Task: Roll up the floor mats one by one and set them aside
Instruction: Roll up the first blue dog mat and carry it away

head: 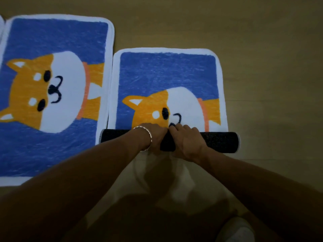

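Two blue floor mats with an orange-and-white dog picture and white borders lie side by side on the floor. The right mat [167,74] is partly rolled from its near end into a black-backed roll [218,138] lying crosswise. My left hand [155,135], with a bracelet at the wrist, and my right hand [187,138] grip the middle of the roll side by side, fingers curled over its far edge. The left mat [52,84] lies flat and unrolled.
The floor [262,49] is plain brown. A sliver of another white-edged mat [1,23] shows at the far left edge. My legs in light trousers [157,180] are below the roll, and a white shoe [236,231] sits at the bottom right.
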